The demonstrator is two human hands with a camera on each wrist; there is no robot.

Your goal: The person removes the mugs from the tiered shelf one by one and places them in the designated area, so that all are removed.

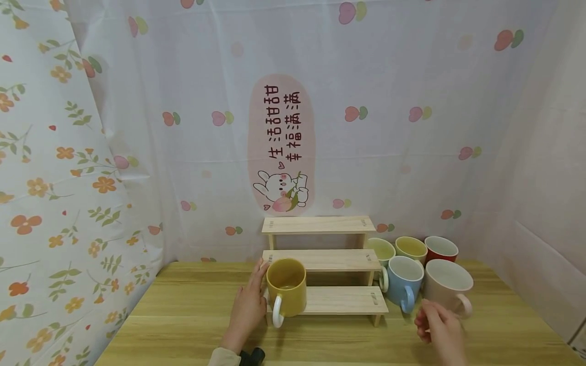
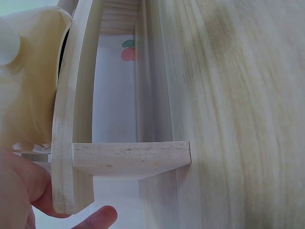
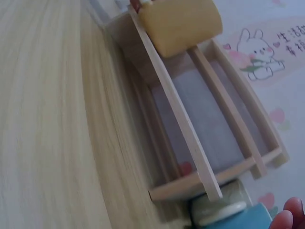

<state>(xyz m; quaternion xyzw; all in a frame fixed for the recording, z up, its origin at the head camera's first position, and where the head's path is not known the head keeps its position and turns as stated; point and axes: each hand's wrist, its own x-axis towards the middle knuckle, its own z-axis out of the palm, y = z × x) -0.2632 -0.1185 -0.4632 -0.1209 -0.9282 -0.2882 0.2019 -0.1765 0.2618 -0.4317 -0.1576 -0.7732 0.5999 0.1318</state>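
A yellow mug (image 1: 287, 292) with a white handle stands upright at the left end of the bottom shelf (image 1: 345, 300) of a three-step wooden rack. My left hand (image 1: 249, 305) is at that end, its fingers stretched along the rack's side beside the mug. In the left wrist view, the left hand's fingers (image 2: 28, 183) touch the end of the shelf board (image 2: 71, 119). To the right, my right hand (image 1: 441, 330) is held above the table in front of a pale pink mug (image 1: 439, 282), its fingers loosely bent with nothing in them.
Beside the rack's right end stand a blue mug (image 1: 404, 277), a pale green mug (image 1: 382, 249), a yellow-green mug (image 1: 411, 247) and a red mug (image 1: 441, 247). The rack's middle shelf (image 1: 325, 259) and top shelf (image 1: 316, 225) rise behind. A patterned curtain (image 1: 389, 168) hangs behind the wooden table (image 1: 183, 315).
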